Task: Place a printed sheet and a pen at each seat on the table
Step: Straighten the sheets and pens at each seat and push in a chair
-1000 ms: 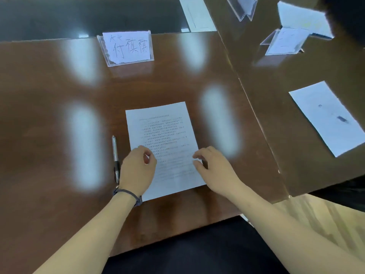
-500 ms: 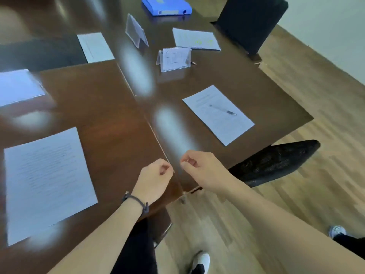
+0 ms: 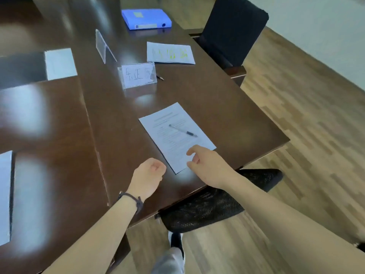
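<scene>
Right hand (image 3: 209,165) over near corner of white printed sheet (image 3: 175,135), fingers spread, grip released, holding nothing; can't tell if fingertips touch the paper. Left hand (image 3: 147,177) just beside sheet's near edge, grip clenched in a loose fist, empty. Silver pen with dark grip section (image 3: 182,130) lies diagonally on the sheet. Sheet sits angled on dark brown wooden tabletop (image 3: 110,125), near its edge, above black mesh chair seat (image 3: 207,208). Clear acrylic name card stand (image 3: 138,75) further back.
</scene>
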